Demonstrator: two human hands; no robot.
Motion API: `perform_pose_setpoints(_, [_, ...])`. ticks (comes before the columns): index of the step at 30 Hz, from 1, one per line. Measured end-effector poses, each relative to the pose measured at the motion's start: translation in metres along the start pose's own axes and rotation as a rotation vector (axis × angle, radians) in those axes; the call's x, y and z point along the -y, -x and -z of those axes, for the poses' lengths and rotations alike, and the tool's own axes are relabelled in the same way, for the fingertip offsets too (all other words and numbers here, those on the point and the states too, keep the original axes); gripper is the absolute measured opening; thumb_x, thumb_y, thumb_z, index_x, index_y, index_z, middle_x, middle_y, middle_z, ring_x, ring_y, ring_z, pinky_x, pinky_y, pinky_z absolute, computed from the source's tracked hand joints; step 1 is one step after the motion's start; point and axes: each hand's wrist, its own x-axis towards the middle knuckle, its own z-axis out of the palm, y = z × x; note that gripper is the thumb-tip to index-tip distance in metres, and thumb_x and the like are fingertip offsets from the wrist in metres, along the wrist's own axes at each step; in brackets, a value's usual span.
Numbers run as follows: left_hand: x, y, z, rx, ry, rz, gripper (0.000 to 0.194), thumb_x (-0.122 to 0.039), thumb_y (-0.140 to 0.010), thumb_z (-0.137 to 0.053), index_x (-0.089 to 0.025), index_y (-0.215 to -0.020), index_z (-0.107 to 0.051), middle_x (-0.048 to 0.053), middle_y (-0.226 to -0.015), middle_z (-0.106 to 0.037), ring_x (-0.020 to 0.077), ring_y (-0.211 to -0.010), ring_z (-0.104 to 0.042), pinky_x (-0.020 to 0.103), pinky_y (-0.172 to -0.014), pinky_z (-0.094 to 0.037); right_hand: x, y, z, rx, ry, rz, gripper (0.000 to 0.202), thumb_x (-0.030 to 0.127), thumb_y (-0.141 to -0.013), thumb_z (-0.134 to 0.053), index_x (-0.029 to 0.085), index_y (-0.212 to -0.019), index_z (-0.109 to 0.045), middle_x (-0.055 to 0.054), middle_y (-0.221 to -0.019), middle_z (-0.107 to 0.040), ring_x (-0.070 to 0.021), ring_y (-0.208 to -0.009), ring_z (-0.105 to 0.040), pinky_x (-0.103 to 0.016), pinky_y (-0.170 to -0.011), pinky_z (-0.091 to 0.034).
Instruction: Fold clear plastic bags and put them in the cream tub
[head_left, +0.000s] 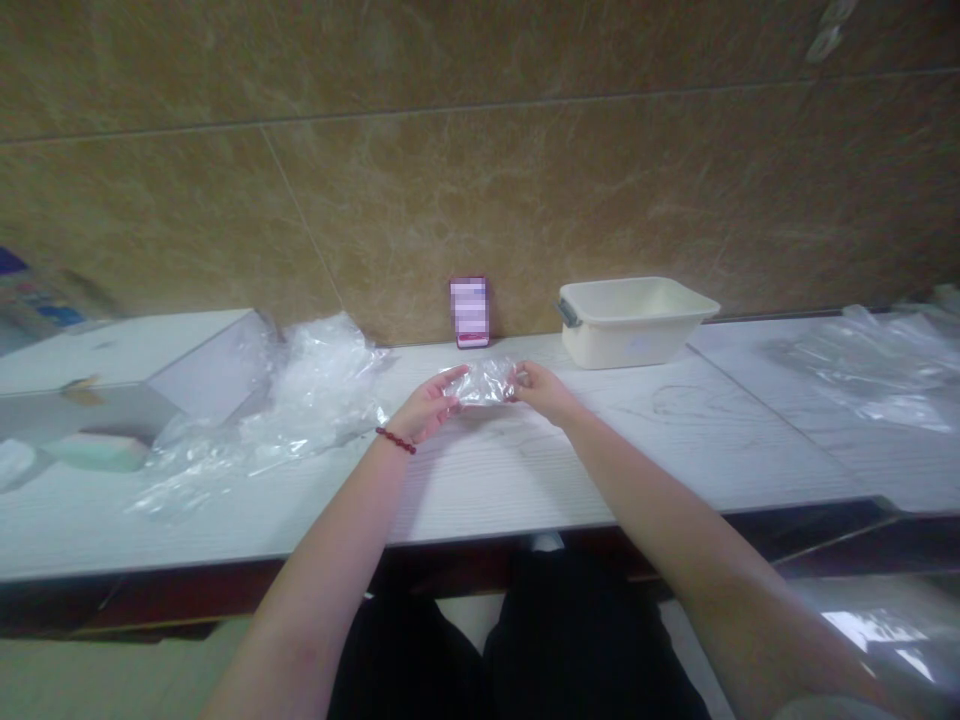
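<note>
Between my two hands, just above the white wood-grain table (495, 480), is a small clear plastic bag (484, 383), crinkled and shiny. My left hand (429, 402), with a dark red bead bracelet (395, 439) on the wrist, pinches its left end. The fingers of my right hand (546, 391) are closed on its right end. Whether anything lies inside the bag, I cannot make out. Behind it a phone (470, 313) with a lit, blurred-out screen leans upright against the wall.
A cream plastic bin (630, 330) with a grey handle stands back right. A heap of clear plastic bags (307, 390) lies left, beside a white box (127, 370) and a pale green object (97, 452). More clear bags (885, 365) lie far right. A brown tiled wall (480, 190) bounds the back.
</note>
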Motion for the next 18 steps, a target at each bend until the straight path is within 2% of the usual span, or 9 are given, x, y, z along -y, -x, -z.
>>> perform_pose_setpoints(2, [0.0, -0.001, 0.0, -0.013, -0.008, 0.055, 0.055, -0.002, -0.06, -0.058, -0.019, -0.111, -0.049, 0.005, -0.098, -0.057, 0.0095, -0.075, -0.056, 0.022, -0.071, -0.046, -0.003, -0.001, 0.002, 0.03, -0.023, -0.037, 0.02, 0.021, -0.061, -0.06, 0.019, -0.073, -0.045, 0.004, -0.052, -0.056, -0.0108, -0.054, -0.057, -0.025, -0.057, -0.046])
perform_pose_setpoints(5, [0.001, -0.002, 0.001, -0.046, -0.011, 0.16, 0.055, 0.003, -0.059, -0.054, -0.016, -0.111, -0.049, 0.005, -0.088, -0.059, 0.0093, -0.07, -0.057, 0.023, -0.069, -0.047, -0.009, -0.003, 0.011, 0.083, 0.05, -0.231, 0.021, 0.02, -0.061, -0.061, 0.019, -0.072, -0.044, 0.003, -0.051, -0.056, -0.0113, -0.05, -0.056, -0.025, -0.051, -0.045])
perform_pose_setpoints(7, [0.003, -0.003, 0.002, -0.067, 0.004, 0.238, 0.053, 0.007, -0.058, -0.051, -0.013, -0.108, -0.05, 0.006, -0.086, -0.059, 0.0113, -0.071, -0.058, 0.025, -0.07, -0.048, -0.012, -0.004, 0.02, 0.042, 0.198, -0.343, 0.018, 0.019, -0.06, -0.061, 0.018, -0.069, -0.046, 0.0, -0.05, -0.057, -0.0118, -0.048, -0.054, -0.025, -0.048, -0.044])
perform_pose_setpoints(8, [0.005, -0.003, 0.003, -0.077, 0.01, 0.28, 0.053, 0.008, -0.057, -0.05, -0.012, -0.106, -0.05, 0.007, -0.086, -0.059, 0.0127, -0.073, -0.059, 0.027, -0.071, -0.048, -0.012, -0.004, 0.024, -0.025, 0.304, -0.341, 0.015, 0.018, -0.06, -0.06, 0.018, -0.068, -0.047, -0.001, -0.051, -0.057, -0.0125, -0.049, -0.054, -0.026, -0.05, -0.043])
perform_pose_setpoints(10, [0.007, -0.004, 0.004, -0.094, 0.013, 0.354, 0.053, 0.011, -0.056, -0.047, -0.011, -0.104, -0.05, 0.009, -0.087, -0.06, 0.0153, -0.076, -0.059, 0.031, -0.073, -0.048, -0.011, -0.005, 0.029, -0.193, 0.535, -0.213, 0.009, 0.017, -0.063, -0.057, 0.018, -0.069, -0.051, -0.004, -0.06, -0.06, -0.0149, -0.058, -0.056, -0.029, -0.057, -0.043])
perform_pose_setpoints(12, [0.009, -0.004, 0.005, -0.109, 0.006, 0.39, 0.052, 0.012, -0.056, -0.046, -0.011, -0.103, -0.051, 0.009, -0.088, -0.06, 0.0162, -0.077, -0.059, 0.033, -0.073, -0.048, -0.009, -0.005, 0.028, -0.273, 0.698, -0.023, 0.008, 0.018, -0.068, -0.052, 0.018, -0.076, -0.054, -0.007, -0.073, -0.062, -0.0172, -0.07, -0.057, -0.03, -0.065, -0.043])
perform_pose_setpoints(15, [0.011, -0.005, 0.005, -0.113, -0.005, 0.391, 0.05, 0.011, -0.056, -0.047, -0.011, -0.101, -0.051, 0.009, -0.086, -0.061, 0.0159, -0.077, -0.059, 0.032, -0.072, -0.049, -0.005, -0.002, 0.012, -0.136, 0.765, 0.164, 0.02, 0.02, -0.076, -0.041, 0.019, -0.091, -0.056, -0.007, -0.087, -0.062, -0.0173, -0.082, -0.056, -0.03, -0.073, -0.041])
perform_pose_setpoints(18, [0.012, -0.005, 0.005, -0.097, 0.001, 0.375, 0.048, 0.011, -0.055, -0.05, -0.011, -0.098, -0.054, 0.008, -0.084, -0.062, 0.0156, -0.076, -0.059, 0.03, -0.071, -0.049, -0.005, 0.004, -0.014, 0.048, 0.834, 0.235, 0.028, 0.02, -0.08, -0.036, 0.021, -0.101, -0.055, -0.005, -0.097, -0.06, -0.017, -0.09, -0.054, -0.029, -0.079, -0.039])
